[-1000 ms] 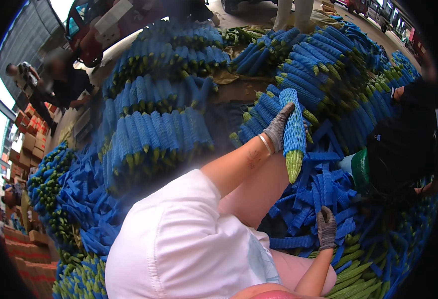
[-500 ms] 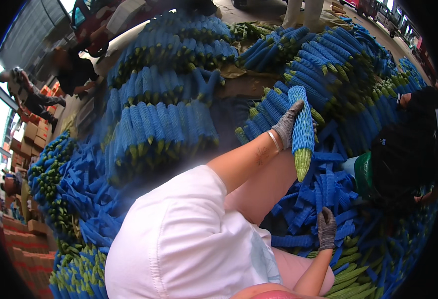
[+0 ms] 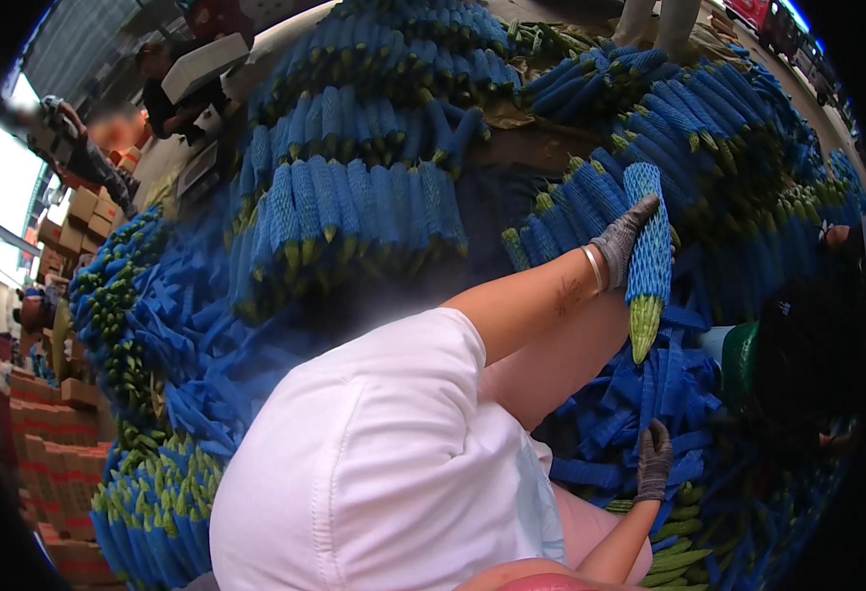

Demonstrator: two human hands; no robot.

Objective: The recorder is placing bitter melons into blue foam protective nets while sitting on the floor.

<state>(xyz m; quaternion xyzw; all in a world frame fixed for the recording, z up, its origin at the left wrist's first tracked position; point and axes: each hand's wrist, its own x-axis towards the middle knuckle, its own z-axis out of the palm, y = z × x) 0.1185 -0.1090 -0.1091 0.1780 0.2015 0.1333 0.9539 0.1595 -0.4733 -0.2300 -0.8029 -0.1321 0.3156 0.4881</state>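
My left hand (image 3: pixel 626 241), in a grey glove, is closed around a bitter melon (image 3: pixel 646 325) in a blue foam net sleeve (image 3: pixel 648 246). The melon's pale green tip sticks out of the sleeve's lower end. Lower right, my right hand (image 3: pixel 654 461), gloved alike, has its fingers curled at the end of a flat blue foam net sleeve (image 3: pixel 649 389). That sleeve lies on a heap of loose blue sleeves (image 3: pixel 590 424). Beside my right wrist are bare green bitter melons (image 3: pixel 679 552).
Rows of sleeved melons (image 3: pixel 359 212) are stacked ahead, with more stacks (image 3: pixel 689 108) at the far right. Loose sleeves (image 3: pixel 196 335) cover the left side. A dark-clothed person sits at right near a green container (image 3: pixel 740 366). Cartons (image 3: pixel 59 433) and other people are far left.
The whole view has shifted, so most things appear farther right. My left hand still grips the sleeved melon. My right hand's fingers have drawn closer together at the flat sleeve.
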